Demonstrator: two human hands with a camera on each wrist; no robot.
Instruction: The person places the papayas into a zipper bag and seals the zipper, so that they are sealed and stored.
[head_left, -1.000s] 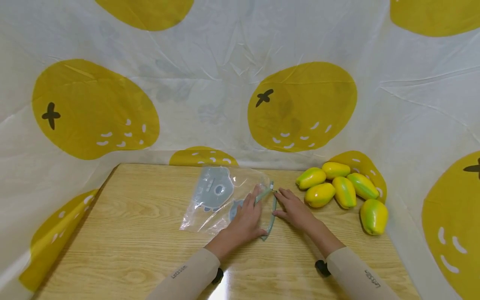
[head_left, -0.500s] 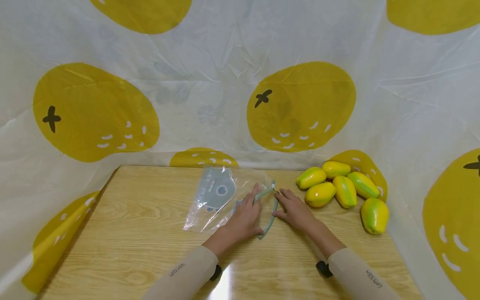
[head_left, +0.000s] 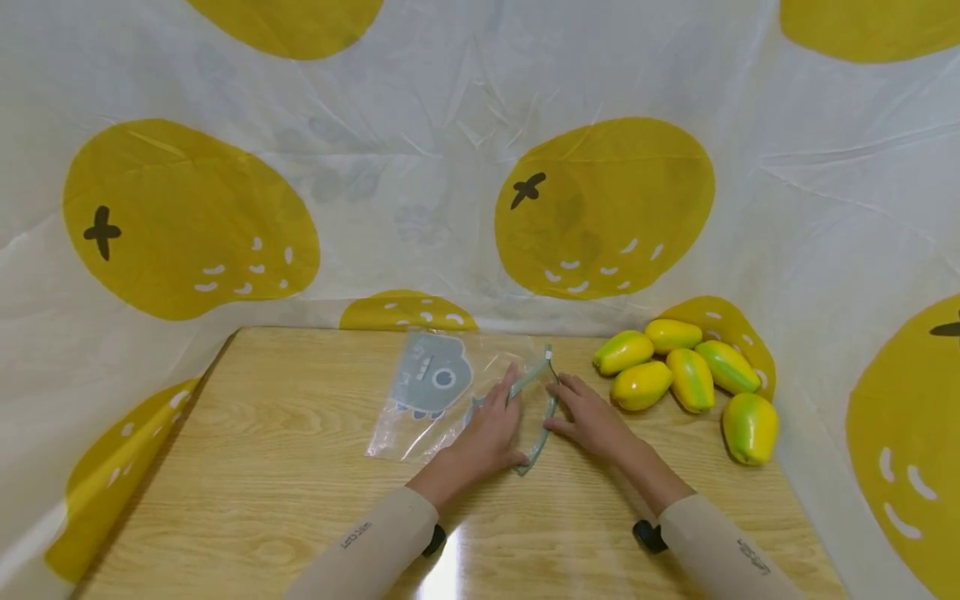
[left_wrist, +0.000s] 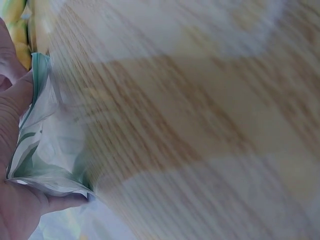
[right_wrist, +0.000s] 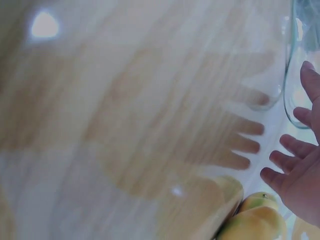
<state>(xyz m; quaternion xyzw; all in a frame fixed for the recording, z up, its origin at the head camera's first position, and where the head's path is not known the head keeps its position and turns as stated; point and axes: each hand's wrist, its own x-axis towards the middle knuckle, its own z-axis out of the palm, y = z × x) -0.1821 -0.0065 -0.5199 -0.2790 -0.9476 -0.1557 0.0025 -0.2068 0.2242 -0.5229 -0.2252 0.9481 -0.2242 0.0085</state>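
A clear zip bag with a grey-blue cartoon print lies on the wooden table, its green-edged mouth gaping to the right. My left hand lies at the mouth with thumb and fingers spread wide, the thumb near the close corner and the fingertips by the raised upper rim. In the left wrist view, its fingers stretch along the edge of the mouth. My right hand touches the lower rim with extended fingertips. Its fingers look straight and spread in the right wrist view.
Several yellow-green papayas cluster at the table's back right, and one papaya sits apart, closer to the right edge. A white cloth with large yellow fruit prints hangs around the back and sides of the wooden table.
The far corner of the bag's mouth has risen a little and the gap between its rims has widened. The hands stay almost in place; the papayas have not moved.
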